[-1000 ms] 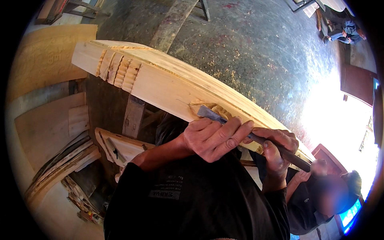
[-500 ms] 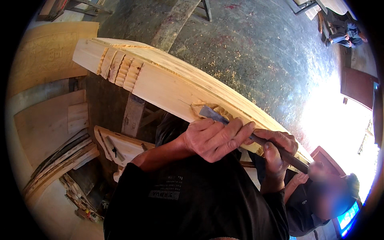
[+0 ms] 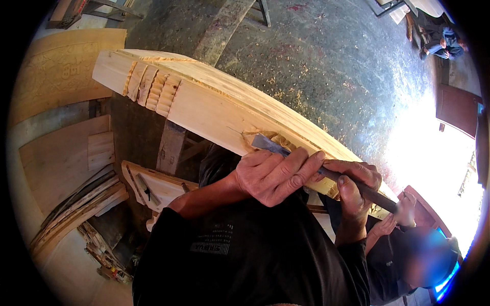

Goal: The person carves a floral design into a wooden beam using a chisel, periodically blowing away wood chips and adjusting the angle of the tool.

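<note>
Your left hand curls around the shank of a chisel and your right hand grips its handle, the blade lying over a carved patch on a long pale wooden piece.

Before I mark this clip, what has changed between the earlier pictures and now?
The co-worker's head has shifted lower in the picture, covering more of the lit screen. Nothing was taken hold of or let go: the left hand and right hand still grip the chisel over the long wooden piece, with no clear shift.
</note>
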